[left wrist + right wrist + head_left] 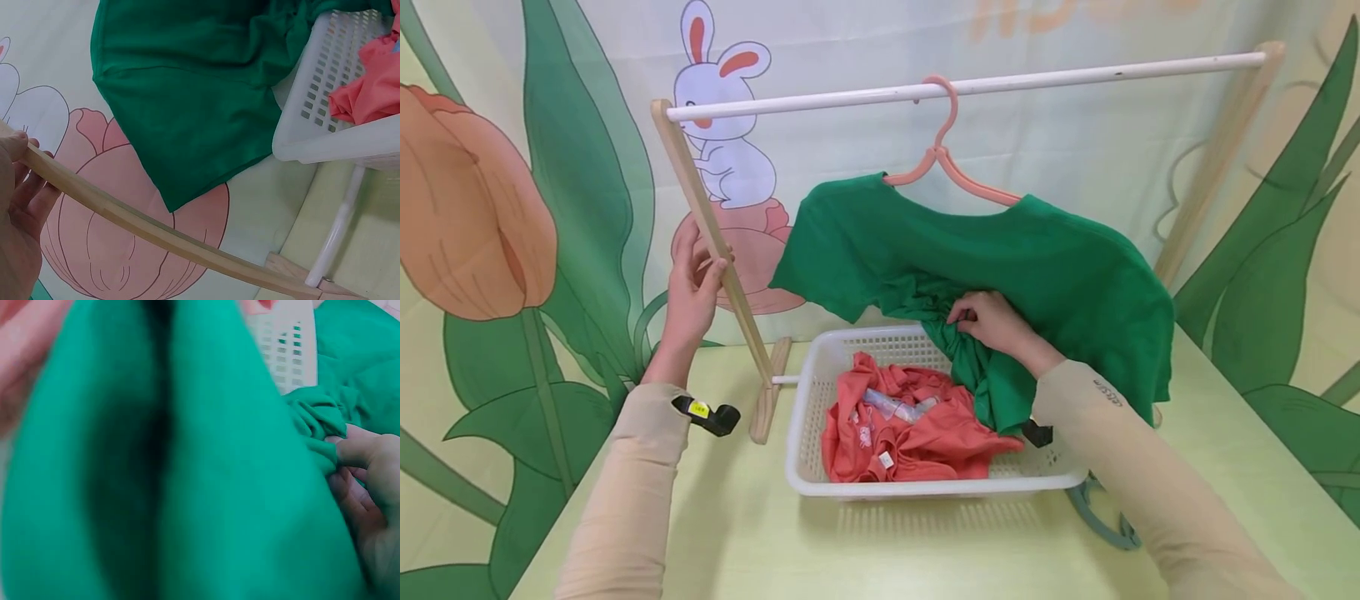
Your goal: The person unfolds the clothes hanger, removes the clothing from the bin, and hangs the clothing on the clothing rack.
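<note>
A green T-shirt [1060, 258] hangs on a pink hanger [973, 185], hooked over the white rail [850, 98] of a wooden rack. My right hand [996, 323] pinches a bunched fold at the shirt's front; in the right wrist view thumb and fingers [359, 450] close on the gathered cloth. Much of that view is filled by blurred green fabric. My left hand [691, 287] grips the rack's left wooden post [703, 200], thumb in front and fingers behind, as the left wrist view also shows. The shirt's lower part droops into a white basket [925, 490].
Coral-red clothes [917, 450] with a clear plastic piece [891, 406] lie in the basket. A grey-green hanger [1101, 517] lies on the table by the basket's front right corner. The rack's right post [1217, 167] stands behind the shirt. A printed rabbit-and-tulip cloth forms the backdrop.
</note>
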`<control>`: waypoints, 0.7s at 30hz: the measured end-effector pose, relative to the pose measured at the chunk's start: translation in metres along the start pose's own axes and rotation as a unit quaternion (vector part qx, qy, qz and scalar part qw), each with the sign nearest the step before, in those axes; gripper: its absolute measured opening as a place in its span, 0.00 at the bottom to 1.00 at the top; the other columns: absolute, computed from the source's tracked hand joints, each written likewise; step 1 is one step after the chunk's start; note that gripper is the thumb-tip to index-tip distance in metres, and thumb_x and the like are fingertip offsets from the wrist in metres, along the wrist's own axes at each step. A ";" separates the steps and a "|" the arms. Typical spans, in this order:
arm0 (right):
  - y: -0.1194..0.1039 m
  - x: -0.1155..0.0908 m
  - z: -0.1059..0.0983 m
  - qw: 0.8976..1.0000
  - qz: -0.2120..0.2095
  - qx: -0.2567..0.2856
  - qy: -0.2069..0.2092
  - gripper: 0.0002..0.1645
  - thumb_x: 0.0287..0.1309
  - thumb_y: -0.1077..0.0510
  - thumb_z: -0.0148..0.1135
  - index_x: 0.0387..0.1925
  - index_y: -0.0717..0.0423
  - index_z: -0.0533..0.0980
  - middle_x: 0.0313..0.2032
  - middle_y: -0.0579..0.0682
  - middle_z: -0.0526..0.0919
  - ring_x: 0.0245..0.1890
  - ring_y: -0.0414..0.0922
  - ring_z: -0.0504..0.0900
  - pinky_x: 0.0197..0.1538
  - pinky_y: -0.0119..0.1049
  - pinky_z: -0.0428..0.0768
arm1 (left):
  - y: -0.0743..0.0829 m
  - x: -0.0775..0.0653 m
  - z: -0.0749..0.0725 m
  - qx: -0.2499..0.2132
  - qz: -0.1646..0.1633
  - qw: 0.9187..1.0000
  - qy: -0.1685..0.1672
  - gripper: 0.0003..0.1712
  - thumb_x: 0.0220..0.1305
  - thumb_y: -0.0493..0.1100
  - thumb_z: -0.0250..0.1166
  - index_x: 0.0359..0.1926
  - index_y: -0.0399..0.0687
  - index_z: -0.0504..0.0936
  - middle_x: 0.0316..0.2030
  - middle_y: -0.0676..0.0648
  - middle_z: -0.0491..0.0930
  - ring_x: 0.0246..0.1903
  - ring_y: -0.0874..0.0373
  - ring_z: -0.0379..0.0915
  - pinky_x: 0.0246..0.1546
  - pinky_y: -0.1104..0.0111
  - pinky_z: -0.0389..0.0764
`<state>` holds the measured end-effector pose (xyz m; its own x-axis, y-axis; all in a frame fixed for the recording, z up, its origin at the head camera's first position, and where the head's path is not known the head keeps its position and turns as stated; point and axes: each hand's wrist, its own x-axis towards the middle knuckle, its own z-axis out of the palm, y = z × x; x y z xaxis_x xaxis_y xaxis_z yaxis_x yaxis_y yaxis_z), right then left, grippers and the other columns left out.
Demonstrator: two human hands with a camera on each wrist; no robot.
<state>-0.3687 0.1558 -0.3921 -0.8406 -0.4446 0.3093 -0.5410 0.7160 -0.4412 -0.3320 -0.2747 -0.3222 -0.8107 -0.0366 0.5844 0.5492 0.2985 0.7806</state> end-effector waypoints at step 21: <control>0.011 0.026 -0.012 0.999 0.021 0.037 -0.029 0.18 0.66 0.59 0.61 0.56 0.59 0.80 0.56 0.62 0.81 0.57 0.59 0.80 0.61 0.54 0.77 | 0.017 -0.005 0.001 -0.011 -0.008 1.000 -0.008 0.38 0.75 0.34 0.50 0.77 0.68 0.52 0.61 0.38 0.67 0.52 0.67 0.74 0.54 0.69 0.78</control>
<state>-0.3958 0.1587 -0.3793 -0.8611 -0.4478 0.2407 -0.5044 0.6938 -0.5140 -0.3187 -0.2687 -0.3114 -0.8227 -0.0254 0.5680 0.5400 0.2776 0.7946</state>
